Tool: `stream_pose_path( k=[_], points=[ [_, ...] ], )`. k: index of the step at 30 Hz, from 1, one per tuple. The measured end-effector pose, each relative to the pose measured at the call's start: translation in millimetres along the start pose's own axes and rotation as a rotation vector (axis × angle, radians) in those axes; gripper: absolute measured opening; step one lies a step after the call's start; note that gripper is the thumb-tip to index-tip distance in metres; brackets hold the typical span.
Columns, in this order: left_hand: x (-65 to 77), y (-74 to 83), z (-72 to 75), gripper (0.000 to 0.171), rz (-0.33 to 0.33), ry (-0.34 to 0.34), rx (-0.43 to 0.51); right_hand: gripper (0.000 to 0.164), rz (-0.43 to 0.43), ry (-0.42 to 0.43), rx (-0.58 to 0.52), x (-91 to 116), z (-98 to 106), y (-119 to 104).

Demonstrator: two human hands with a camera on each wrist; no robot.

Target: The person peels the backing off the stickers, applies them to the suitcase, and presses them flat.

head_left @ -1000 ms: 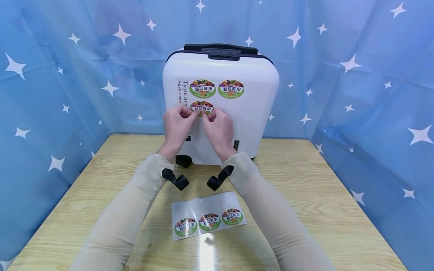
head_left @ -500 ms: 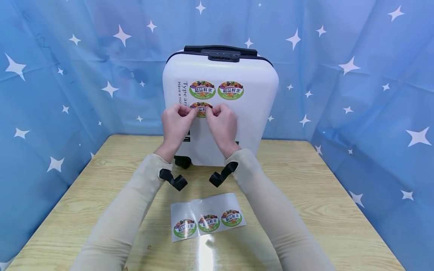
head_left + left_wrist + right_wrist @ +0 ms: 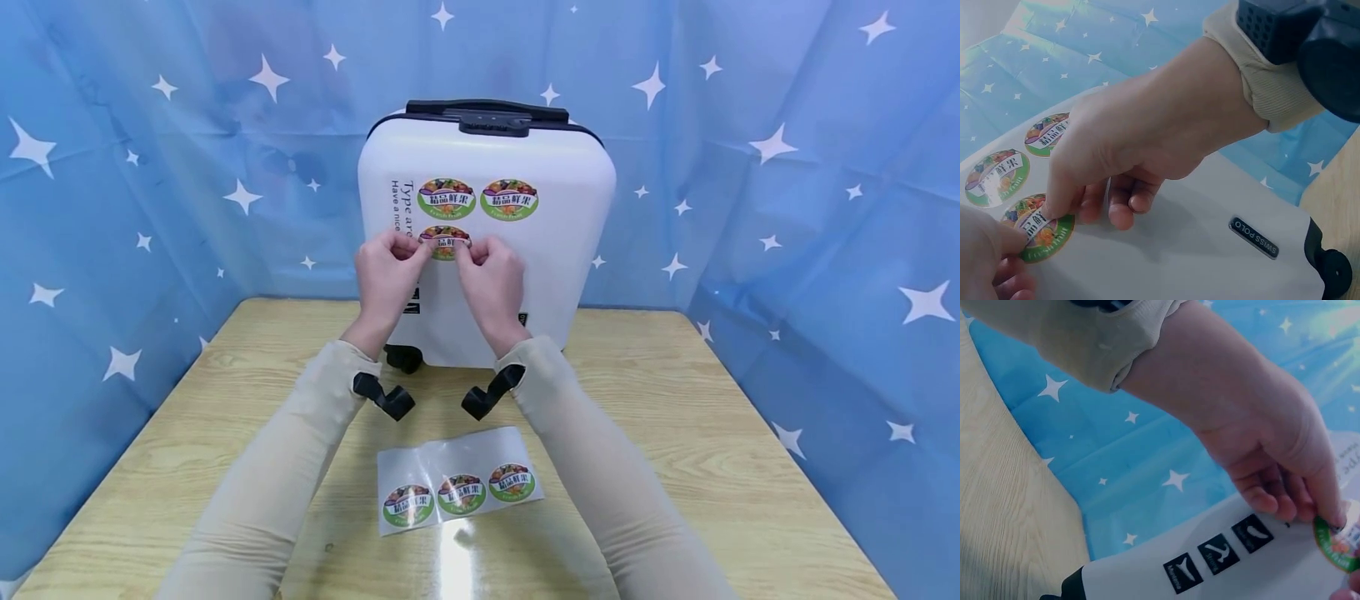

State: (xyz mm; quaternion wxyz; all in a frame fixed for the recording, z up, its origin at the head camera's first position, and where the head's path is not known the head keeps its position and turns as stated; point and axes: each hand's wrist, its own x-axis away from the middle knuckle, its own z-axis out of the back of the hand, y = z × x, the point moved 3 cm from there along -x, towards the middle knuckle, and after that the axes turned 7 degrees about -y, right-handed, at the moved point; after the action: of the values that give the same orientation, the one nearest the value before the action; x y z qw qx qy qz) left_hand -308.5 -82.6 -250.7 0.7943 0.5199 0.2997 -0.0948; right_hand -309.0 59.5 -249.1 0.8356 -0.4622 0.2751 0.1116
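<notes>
A white hard-shell suitcase (image 3: 555,225) stands upright, with two oval fruit stickers (image 3: 447,198) (image 3: 509,200) side by side on its front. Below the left one is a third oval sticker (image 3: 446,252), which both hands work on. My left hand (image 3: 386,275) holds its left edge between thumb and bent fingers; my right hand (image 3: 491,283) does the same at its right edge. In the left wrist view the right hand (image 3: 1110,150) has its thumb on the sticker (image 3: 1047,240), other fingers curled. The right wrist view shows the left hand (image 3: 1266,437) with its thumb on the sticker (image 3: 1329,547).
On the wooden table (image 3: 637,417), between the forearms, lies a white backing sheet (image 3: 450,458) with three oval stickers along its near edge. Blue star-patterned curtain (image 3: 187,167) hangs behind and at both sides. A black suitcase wheel (image 3: 405,358) shows at the bottom left.
My right hand has shifted slightly right and up, from the sticker's lower edge to its right edge. The left hand has stayed at the left edge.
</notes>
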Motion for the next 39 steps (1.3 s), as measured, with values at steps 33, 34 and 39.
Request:
stream_pose_path(
  k=[33, 34, 39],
  points=[
    [10.5, -6.6, -6.9, 0.032, 0.012, -0.008, -0.012, 0.027, 0.005, -0.022, 0.055, 5.9, -8.5, 2.1],
    [12.0, -7.9, -7.2, 0.031, 0.016, -0.006, -0.014, 0.027, 0.004, -0.028, 0.056, 7.0, -9.0, 3.4],
    [16.2, -14.4, -9.8, 0.029, 0.011, -0.001, -0.021, 0.025, 0.003, -0.04, 0.031, 10.7, -10.1, 8.9]
  ],
)
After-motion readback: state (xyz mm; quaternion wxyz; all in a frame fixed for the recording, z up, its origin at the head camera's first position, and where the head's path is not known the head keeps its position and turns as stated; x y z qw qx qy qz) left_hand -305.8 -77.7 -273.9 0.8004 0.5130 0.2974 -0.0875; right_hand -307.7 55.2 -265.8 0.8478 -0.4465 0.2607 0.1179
